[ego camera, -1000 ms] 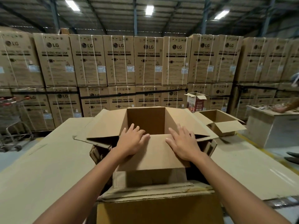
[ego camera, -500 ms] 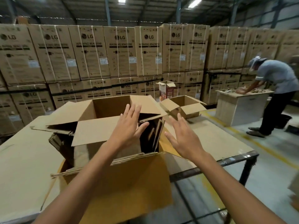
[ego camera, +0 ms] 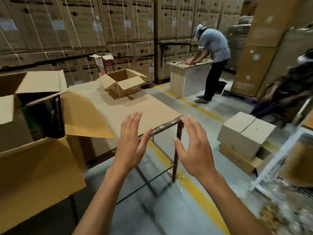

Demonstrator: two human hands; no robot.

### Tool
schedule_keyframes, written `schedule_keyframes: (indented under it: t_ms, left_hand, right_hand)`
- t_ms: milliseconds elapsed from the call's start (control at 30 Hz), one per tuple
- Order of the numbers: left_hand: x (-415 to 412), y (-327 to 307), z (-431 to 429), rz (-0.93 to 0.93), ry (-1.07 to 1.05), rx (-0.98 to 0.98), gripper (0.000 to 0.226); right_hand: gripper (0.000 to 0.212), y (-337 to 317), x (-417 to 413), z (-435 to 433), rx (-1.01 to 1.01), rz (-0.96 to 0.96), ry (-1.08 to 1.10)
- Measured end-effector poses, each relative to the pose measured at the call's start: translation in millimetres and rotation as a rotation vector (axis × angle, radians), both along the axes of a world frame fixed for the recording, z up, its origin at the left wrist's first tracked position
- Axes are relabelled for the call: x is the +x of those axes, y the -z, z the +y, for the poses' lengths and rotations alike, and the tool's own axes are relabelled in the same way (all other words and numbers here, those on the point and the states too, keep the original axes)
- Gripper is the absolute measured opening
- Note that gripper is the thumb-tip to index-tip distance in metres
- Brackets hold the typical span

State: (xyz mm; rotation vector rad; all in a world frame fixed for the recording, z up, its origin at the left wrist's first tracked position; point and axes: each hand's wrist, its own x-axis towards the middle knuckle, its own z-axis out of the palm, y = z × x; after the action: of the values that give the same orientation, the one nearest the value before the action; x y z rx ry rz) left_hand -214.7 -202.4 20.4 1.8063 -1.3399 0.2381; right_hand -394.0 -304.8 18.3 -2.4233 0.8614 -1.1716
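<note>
**Q:** Where does the open carton [ego camera: 50, 158] sit?

**A:** At the left edge of the frame, on the table [ego camera: 152, 112], with its flaps thrown wide. One flap reaches toward centre.

**Q:** And the hands?

**A:** Both hang at centre, in the air above the table's near corner, touching nothing. The left hand [ego camera: 131, 141] and right hand [ego camera: 194, 146] are empty, fingers straight and lightly fanned, thumbs pointing at each other.

**Q:** Which is closer to the carton?

**A:** The left one. The carton lies to the left of both hands and apart from them, so a reach would likely swing leftward.

**Q:** The arms?

**A:** Both forearms rise from the bottom edge, extended forward, wrists straight.
</note>
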Motion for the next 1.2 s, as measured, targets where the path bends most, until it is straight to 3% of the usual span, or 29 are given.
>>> schedule_keyframes:
  t_ms: [200, 467, 933, 1200]
  left_hand:
    - [-74, 57, -83, 0.128, 0.174, 0.034, 0.051]
    - [-93, 136, -199, 0.193, 0.306, 0.185, 0.049]
    - [-39, 188, -413, 0.234, 0.325, 0.257, 0.052]
    - [-7, 193, -554, 0.317, 0.179, 0.23, 0.052]
  right_hand:
    - [0.056, 60, -72, -53, 0.194, -0.017, 0.167]
    - [0.057, 134, -103, -148, 0.381, 0.05, 0.316]
    - [0.055, 176, -76, -370, 0.579, 0.054, 0.367]
    - [0.052, 197, -47, -527, 0.637, 0.014, 0.313]
